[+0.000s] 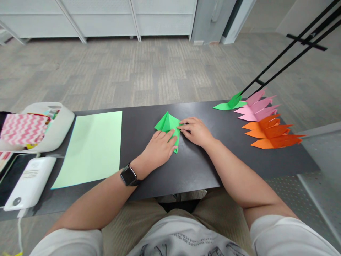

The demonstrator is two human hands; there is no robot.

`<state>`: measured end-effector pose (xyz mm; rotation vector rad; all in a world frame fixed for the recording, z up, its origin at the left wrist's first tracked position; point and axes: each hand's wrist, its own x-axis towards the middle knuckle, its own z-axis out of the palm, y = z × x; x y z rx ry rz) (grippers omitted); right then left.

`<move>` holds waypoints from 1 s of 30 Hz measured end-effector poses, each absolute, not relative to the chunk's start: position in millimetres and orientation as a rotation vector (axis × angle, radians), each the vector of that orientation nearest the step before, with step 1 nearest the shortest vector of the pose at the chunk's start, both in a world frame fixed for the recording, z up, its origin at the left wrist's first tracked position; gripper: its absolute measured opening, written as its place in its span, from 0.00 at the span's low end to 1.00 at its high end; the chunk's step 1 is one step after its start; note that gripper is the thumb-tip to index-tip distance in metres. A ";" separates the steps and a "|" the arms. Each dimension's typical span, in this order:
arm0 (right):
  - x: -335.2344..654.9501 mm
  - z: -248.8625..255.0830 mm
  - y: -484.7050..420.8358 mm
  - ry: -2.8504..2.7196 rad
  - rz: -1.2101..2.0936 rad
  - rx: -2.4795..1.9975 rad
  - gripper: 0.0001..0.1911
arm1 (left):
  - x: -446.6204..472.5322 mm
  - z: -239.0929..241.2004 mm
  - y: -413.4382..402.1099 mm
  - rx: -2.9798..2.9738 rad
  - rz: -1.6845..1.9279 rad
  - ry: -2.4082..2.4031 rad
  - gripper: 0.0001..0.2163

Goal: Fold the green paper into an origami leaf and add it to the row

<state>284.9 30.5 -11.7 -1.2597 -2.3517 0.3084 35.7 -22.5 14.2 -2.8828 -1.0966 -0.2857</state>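
Note:
A bright green, partly folded paper [167, 123] lies on the black table [186, 167]. My left hand [159, 146] rests flat on its lower left part, fingers stretched out over the paper. My right hand [196, 131] presses on the paper's right corner with fingers together and pointing left. A black watch [129, 175] is on my left wrist.
A pale green sheet [92, 147] lies at left. Further left are a grey pouch [39, 128] with patterned papers, a white power bank [29, 186] and a phone. Folded green [231, 104], pink [257, 106] and orange [271, 133] paper pieces lie at the right. A black stand [290, 46] rises behind.

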 end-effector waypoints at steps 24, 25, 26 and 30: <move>274.0 -13.8 23.6 -2.255 0.277 -1.342 0.08 | 37.1 11.0 -23.3 -2.905 -0.267 -1.087 0.18; 273.5 -12.9 22.9 -2.256 0.269 -1.334 0.07 | 37.0 10.8 -23.1 -2.908 -0.266 -1.089 0.18; 273.0 -12.1 22.2 -2.260 0.261 -1.329 0.06 | 36.8 10.5 -22.9 -2.909 -0.267 -1.089 0.18; 271.8 -10.6 19.3 -2.275 0.218 -1.349 0.05 | 36.3 8.5 -22.7 -2.895 -0.272 -1.079 0.19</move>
